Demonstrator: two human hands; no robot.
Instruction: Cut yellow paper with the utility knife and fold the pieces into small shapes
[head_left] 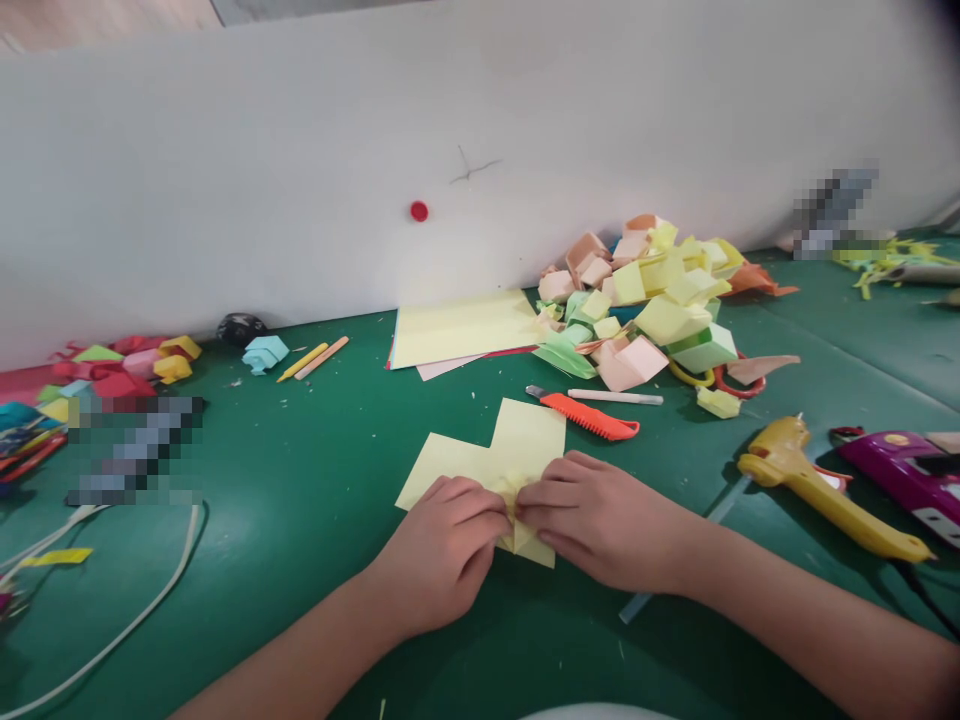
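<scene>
A pale yellow sheet of paper (529,430), with a notch in its far edge and creases near its middle, lies on the green table under both hands. My left hand (454,540) is closed on the paper, its fingertips pinching the creased middle. From the other side my right hand (600,515) grips the same creased part, fingers bent and almost meeting the left ones. The fingers hide part of the fold. Just beyond the paper lies an orange box cutter (589,413) with its blade end showing, beside a thin white pen (615,397).
A yellow glue gun (832,490) with a clear glue stick lies right, near a purple tool (907,475). Folded paper pieces (652,300) are heaped behind, beside stacked sheets (461,328). A white cable (169,590) curves at left; a white partition (300,170) stands behind.
</scene>
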